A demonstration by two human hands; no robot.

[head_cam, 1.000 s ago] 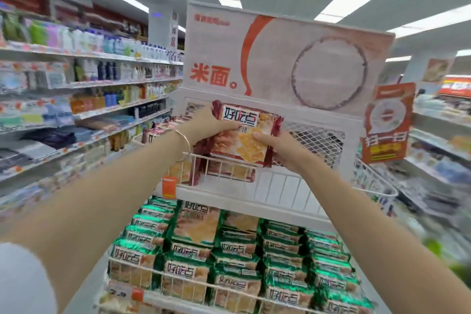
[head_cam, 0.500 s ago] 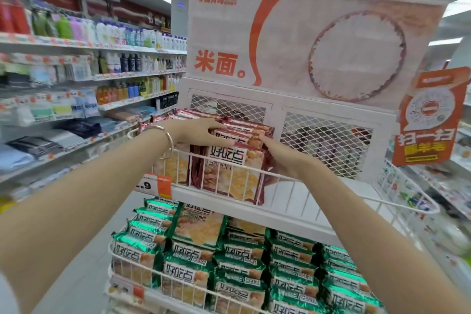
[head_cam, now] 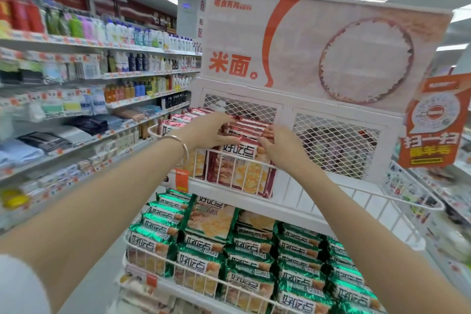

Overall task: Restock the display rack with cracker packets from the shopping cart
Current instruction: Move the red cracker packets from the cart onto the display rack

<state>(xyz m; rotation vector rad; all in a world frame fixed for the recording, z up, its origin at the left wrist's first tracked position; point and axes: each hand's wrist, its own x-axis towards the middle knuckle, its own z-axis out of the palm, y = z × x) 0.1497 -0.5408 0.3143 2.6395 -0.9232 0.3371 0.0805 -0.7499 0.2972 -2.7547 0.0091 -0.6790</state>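
A white wire display rack (head_cam: 318,201) stands in front of me with a big printed header. Its top shelf holds a row of red cracker packets (head_cam: 242,171) standing upright at the left end. My left hand (head_cam: 209,130), a bangle on its wrist, lies over the top edges of these packets with fingers curved on them. My right hand (head_cam: 280,145) presses the right side of the front packet, fingers fairly straight. The right half of the top shelf is bare. The shopping cart is out of view.
The lower shelf is packed with green cracker packets (head_cam: 249,250). An orange sign (head_cam: 430,120) hangs at the rack's right. Long store shelves (head_cam: 76,79) with bottles and textiles run along the left of the aisle. A white mesh back panel (head_cam: 336,145) closes the top shelf.
The red packet held up in both hands a second ago has gone down into the top shelf row. Both hands now rest on the packets' tops and side.
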